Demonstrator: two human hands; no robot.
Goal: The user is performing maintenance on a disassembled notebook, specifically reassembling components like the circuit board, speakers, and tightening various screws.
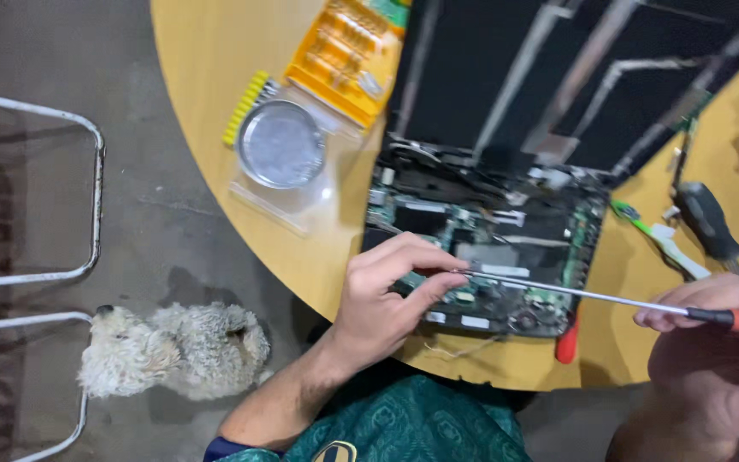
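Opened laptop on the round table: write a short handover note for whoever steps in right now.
Left hand: fingers pinch the tip end of the long screwdriver over the circuit board.
Right hand: grips the screwdriver's red handle.
Things: opened laptop lies with its cover off, board and cables bare. A second, black-handled screwdriver lies to its right; orange bit case and round metal dish lie to its left.
Done: casing open.
Left: cannot tell which screw is being worked. A dog lies on the floor by the table.
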